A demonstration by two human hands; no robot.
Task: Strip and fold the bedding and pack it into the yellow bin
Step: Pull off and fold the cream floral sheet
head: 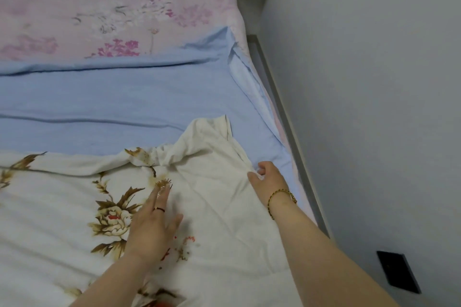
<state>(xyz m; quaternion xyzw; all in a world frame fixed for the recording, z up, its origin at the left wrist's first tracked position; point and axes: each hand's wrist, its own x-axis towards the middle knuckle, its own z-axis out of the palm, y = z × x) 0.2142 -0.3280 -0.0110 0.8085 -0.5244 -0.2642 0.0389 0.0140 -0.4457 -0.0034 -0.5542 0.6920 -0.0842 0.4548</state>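
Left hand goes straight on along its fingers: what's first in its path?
Left hand lies flat on the floral cover; ahead, probably that cover's bunched edge, then the blue sheet. Depth unclear.

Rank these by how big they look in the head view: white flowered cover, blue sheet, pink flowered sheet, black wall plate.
1. white flowered cover, though it lies nearest the camera.
2. blue sheet and pink flowered sheet: too alike to rank.
3. black wall plate, clearly smallest.
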